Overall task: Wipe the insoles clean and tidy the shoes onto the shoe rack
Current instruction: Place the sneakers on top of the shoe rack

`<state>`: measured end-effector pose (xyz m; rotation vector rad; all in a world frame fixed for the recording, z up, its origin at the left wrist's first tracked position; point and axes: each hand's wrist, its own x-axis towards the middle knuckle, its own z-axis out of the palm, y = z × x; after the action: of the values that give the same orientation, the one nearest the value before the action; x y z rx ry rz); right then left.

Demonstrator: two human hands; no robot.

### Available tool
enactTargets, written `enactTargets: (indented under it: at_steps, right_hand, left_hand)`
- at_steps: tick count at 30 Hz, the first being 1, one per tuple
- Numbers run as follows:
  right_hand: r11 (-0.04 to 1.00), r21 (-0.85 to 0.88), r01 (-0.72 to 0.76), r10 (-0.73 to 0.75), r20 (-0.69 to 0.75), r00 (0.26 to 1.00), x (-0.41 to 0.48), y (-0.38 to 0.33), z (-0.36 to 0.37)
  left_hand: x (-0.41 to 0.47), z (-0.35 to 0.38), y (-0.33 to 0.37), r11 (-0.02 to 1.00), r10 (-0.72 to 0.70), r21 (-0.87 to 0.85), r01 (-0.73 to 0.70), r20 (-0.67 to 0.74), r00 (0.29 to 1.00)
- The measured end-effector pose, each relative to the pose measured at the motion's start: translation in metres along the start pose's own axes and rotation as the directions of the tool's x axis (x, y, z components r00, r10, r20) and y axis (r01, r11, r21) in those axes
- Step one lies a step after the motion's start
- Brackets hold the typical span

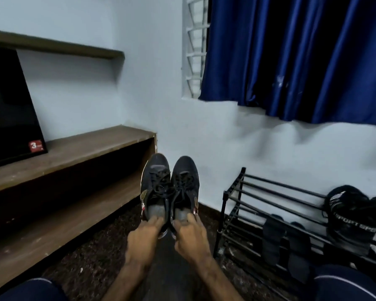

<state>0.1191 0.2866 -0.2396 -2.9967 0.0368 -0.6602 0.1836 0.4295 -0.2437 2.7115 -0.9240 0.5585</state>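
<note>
Two black lace-up shoes, the left shoe and the right shoe, are held up side by side, touching, toes pointing away and off the floor. The left hand is clamped on the heel of the left shoe, its fingers hooked into the opening, and the right hand grips the heel of the right shoe the same way; the hands sit close together but apart. Grey insoles show just past the fingertips inside both shoes, so the step in hand looks like carrying the pair to the rack. To do it well, keep the heels pinched firmly and the pair level, swing to the right, and lower them onto a free stretch of bars, toes inward. The black shoe rack stands to the right of the hands, against the wall; its near end is bare, while a dark sports shoe occupies the top tier further right and dark slippers lie on a lower tier. The rack's corner post is the thing to clear. Left of the hands run wooden shelves bearing a dark screen; beyond, a blue curtain hangs well clear.
</note>
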Motion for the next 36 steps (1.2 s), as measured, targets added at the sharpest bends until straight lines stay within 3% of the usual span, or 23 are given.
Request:
enactTargets:
  at_steps: [4,8,12,17,23,29,36]
  right_hand:
    - [0.986,-0.154,0.061,-0.077,-0.098,0.992,0.012,0.034,-0.062]
    - [0.958,-0.285,0.015,-0.098,-0.279,0.955,0.021,0.082,-0.135]
    - [0.930,-0.353,-0.101,-0.011,-0.302,0.953,0.011,0.135,-0.186]
    - [0.912,-0.337,-0.235,0.165,-0.223,0.961,-0.009,0.179,-0.193]
    - [0.887,-0.318,-0.336,0.335,-0.059,0.940,-0.005,0.232,-0.172]
    - [0.916,-0.209,-0.344,0.365,0.071,0.928,0.008,0.261,-0.165]
    - [0.908,-0.173,-0.383,0.411,0.181,0.894,0.013,0.269,-0.168]
  left_hand:
    - [0.030,-0.051,0.032,0.976,0.214,0.090,-0.199,-0.222,0.951]
    - [0.078,-0.099,0.078,0.945,0.324,0.141,-0.295,-0.272,0.906]
    - [0.124,-0.118,0.133,0.925,0.377,0.084,-0.369,-0.306,0.874]
    - [0.152,-0.089,0.185,0.866,0.479,-0.040,-0.498,-0.216,0.851]
    - [0.197,-0.035,0.217,0.850,0.509,-0.116,-0.513,-0.068,0.858]
    - [0.225,-0.004,0.239,0.873,0.455,-0.228,-0.431,0.062,0.888]
    - [0.244,0.008,0.243,0.881,0.449,-0.254,-0.400,0.179,0.875]
